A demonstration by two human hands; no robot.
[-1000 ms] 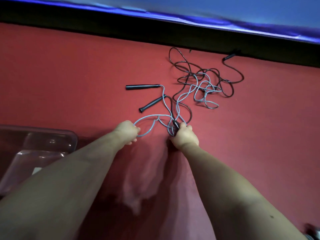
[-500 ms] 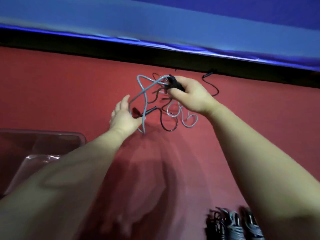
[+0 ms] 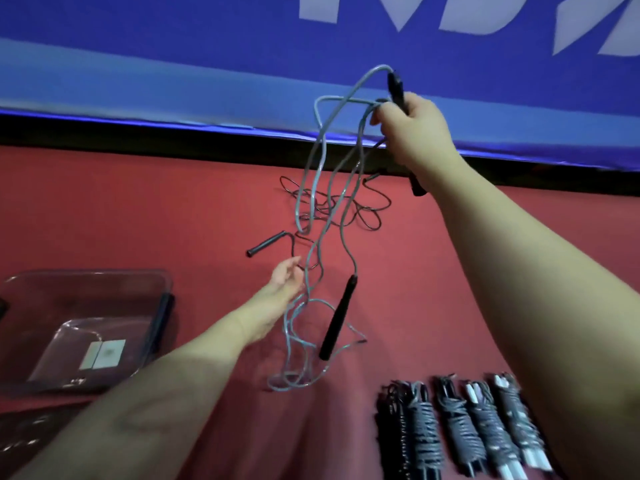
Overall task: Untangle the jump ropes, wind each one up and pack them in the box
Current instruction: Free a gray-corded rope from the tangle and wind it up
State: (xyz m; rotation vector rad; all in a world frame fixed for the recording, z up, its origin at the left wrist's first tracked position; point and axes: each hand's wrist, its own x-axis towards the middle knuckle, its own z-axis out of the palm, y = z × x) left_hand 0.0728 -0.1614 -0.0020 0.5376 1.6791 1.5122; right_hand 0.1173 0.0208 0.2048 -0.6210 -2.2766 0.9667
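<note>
Your right hand (image 3: 414, 133) grips the grey rope (image 3: 346, 99) by one handle (image 3: 396, 87), high above the bench (image 3: 138, 209); your left hand (image 3: 282, 282) is spread beside the dangling cord (its other handle (image 3: 337, 317) hangs free).

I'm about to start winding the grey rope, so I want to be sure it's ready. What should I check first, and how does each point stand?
1. Right hand grips one handle of the grey rope: ok.
2. Second handle dangles from the cord: ok.
3. Grey rope clear of the black rope: cannot tell; the cords overlap in this view.
4. Left hand open, holding nothing, beside the cord: ok.
5. Box open at the left: ok.
</note>
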